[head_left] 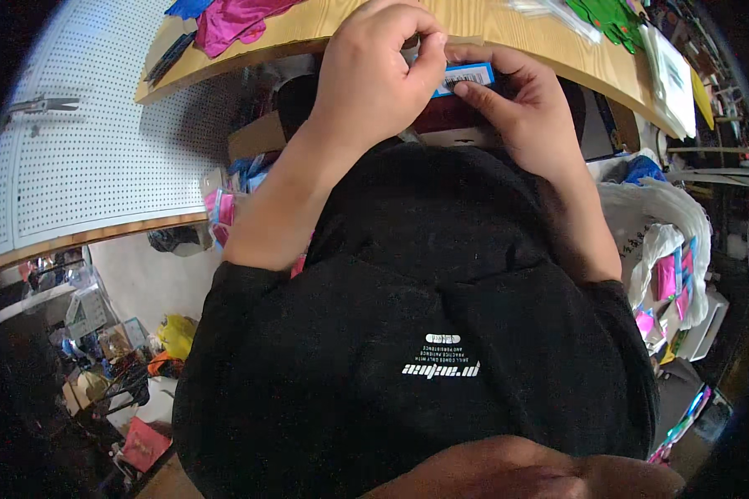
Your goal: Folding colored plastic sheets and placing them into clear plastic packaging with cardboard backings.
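My right hand (524, 108) pinches a small blue card (466, 79) with a white barcode label, its thumb pressed on the label's face. The card is at the near edge of the wooden table (508, 25), above my lap. Just left of the card, my left hand (383, 71) is raised with thumb and forefinger pressed together. Whatever those fingers hold, if anything, is too small or hidden to make out.
Pink cloth (237, 21) and a dark flat object (171, 56) lie on the table's left end. Green material (607, 18) and a stack of white sheets (667, 79) are at its right. A pegboard (100, 150) stands left; a white plastic bag (691, 208) holds pink packs at right.
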`<state>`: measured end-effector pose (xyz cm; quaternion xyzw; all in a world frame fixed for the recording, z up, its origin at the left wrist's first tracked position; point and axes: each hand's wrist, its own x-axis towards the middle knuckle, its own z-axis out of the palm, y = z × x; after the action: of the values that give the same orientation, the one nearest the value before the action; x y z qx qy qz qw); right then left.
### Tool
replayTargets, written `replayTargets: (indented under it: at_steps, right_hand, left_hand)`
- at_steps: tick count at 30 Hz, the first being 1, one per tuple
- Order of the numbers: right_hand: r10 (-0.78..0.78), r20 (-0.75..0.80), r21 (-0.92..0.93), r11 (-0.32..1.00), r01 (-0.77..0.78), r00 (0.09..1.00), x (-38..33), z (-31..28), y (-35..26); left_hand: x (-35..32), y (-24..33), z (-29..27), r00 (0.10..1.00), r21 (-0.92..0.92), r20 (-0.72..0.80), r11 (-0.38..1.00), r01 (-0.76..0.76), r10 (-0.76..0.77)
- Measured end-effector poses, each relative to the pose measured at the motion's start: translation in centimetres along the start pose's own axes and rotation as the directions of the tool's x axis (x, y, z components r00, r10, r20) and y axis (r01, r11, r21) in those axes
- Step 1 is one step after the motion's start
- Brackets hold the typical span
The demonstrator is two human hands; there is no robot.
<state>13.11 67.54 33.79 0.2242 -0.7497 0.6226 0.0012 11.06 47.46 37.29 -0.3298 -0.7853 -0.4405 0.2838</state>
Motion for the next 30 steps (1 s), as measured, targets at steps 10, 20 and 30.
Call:
replayTargets:
  at_steps: [10, 20, 30]
  right_hand:
    - [0.172, -0.083, 0.301, 0.943, -0.140, 0.982, -1.1, -2.1, 0.8]
    - [0.264, -0.206, 0.611, 0.787, -0.087, 0.942, -1.6, -4.7, 3.3]
    - [0.237, -0.070, 0.620, 0.771, -0.144, 0.969, -0.7, -4.2, 4.5]
  left_hand:
    - [-2.3, -7.1, -2.1, 0.841, -0.142, -0.411, 0.936, 0.321, -0.351]
    - [-10.9, -13.6, 2.9, 0.650, 0.383, 0.391, 0.758, 0.529, -0.651]
    - [-12.0, -14.8, 6.4, 0.758, -0.184, 0.195, 0.736, 0.652, -0.623]
